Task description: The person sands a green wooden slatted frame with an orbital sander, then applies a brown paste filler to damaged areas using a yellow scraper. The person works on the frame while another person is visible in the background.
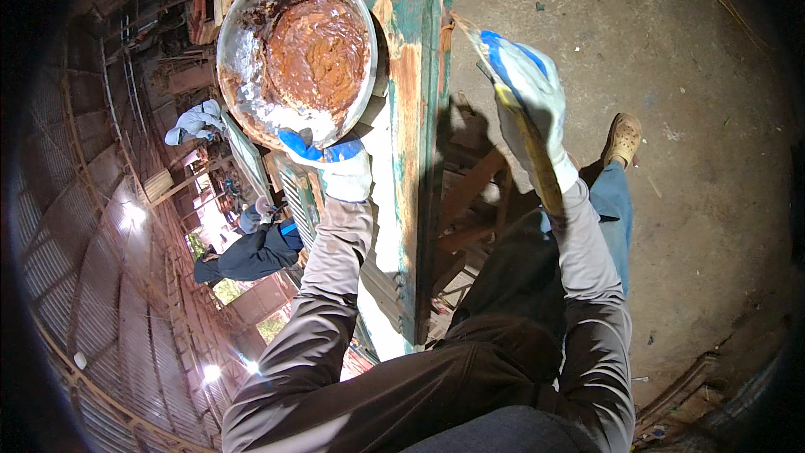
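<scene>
My left hand (pixel 340 166), in a white and blue work glove, grips the near rim of a round metal bowl (pixel 232 88). Reddish-brown paste (pixel 317 50) lies inside the bowl and smears its wall. My right hand (pixel 537 101), gloved the same way, is closed around a long tool with a yellow-brown handle (pixel 528 138) that runs back along the wrist. The tool's working end is mostly hidden, so its exact kind is unclear. Its tip reaches the far right edge of a weathered wooden frame (pixel 408 117) with patches of green paint and bare wood.
Brown wooden supports (pixel 470 193) stand under the frame. A concrete floor (pixel 688 159) spreads to the right, with my shoe (pixel 622 138) on it. At left, one person in dark clothes (pixel 251 253) and another in pale blue (pixel 197 122) are near more panels, beside corrugated metal sheeting (pixel 92 285).
</scene>
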The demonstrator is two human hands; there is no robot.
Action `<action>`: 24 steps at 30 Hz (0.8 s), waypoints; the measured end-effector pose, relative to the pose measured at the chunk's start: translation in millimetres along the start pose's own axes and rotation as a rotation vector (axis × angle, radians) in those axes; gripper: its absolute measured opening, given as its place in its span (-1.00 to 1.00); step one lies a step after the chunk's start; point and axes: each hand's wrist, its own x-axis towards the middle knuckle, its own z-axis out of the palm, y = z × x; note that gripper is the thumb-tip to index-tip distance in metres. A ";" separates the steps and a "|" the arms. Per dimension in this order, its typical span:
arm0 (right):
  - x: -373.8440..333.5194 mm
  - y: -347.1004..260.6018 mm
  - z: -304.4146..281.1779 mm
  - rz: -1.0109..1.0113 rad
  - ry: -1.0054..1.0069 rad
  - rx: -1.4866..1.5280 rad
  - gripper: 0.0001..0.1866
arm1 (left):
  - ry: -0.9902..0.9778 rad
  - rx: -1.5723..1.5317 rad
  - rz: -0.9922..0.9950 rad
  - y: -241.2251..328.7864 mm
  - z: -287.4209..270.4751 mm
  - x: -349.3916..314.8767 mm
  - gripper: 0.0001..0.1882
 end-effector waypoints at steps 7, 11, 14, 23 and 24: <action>-40.7 -5.7 7.0 0.508 -0.002 0.433 -0.56 | -0.001 -0.026 -0.002 -6.9 -1.7 -2.9 -0.21; -21.5 -8.2 -13.3 0.260 -0.018 0.259 -0.45 | -0.050 -0.084 -0.108 -8.5 -12.3 -10.8 -0.16; 4.8 -9.9 -10.1 0.192 -0.079 0.154 -0.43 | -0.031 0.016 -0.059 -5.5 -9.7 -8.0 -0.22; -2.4 -42.1 -31.7 0.185 -0.117 0.209 -0.65 | -0.049 -0.133 -0.184 -9.5 -13.1 -11.6 -0.13; 8.6 -45.8 -35.8 0.097 -0.141 0.090 -0.66 | -0.068 -0.128 -0.212 -5.7 -13.6 -9.9 -0.12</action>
